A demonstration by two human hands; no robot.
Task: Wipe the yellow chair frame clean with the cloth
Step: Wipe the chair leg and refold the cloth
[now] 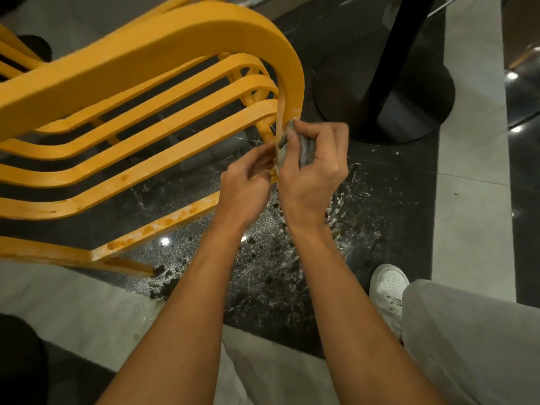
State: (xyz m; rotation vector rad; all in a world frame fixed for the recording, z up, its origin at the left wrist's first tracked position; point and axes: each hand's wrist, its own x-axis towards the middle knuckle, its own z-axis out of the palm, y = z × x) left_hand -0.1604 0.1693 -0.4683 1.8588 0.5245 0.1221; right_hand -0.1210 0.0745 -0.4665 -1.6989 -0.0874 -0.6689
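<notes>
The yellow slatted metal chair frame (pixel 163 51) lies tipped over a dark speckled stone floor (pixel 292 273) splashed with white residue. At the frame's curved end, the right hand (pixel 314 173) has its fingers curled tightly round a bunched grey cloth (pixel 306 150), pressing it against the bend. Just beside it, the left hand (pixel 248 182) curls its fingers round a slim yellow strut below. A white perforated sneaker (pixel 387 287) rests nearby.
</notes>
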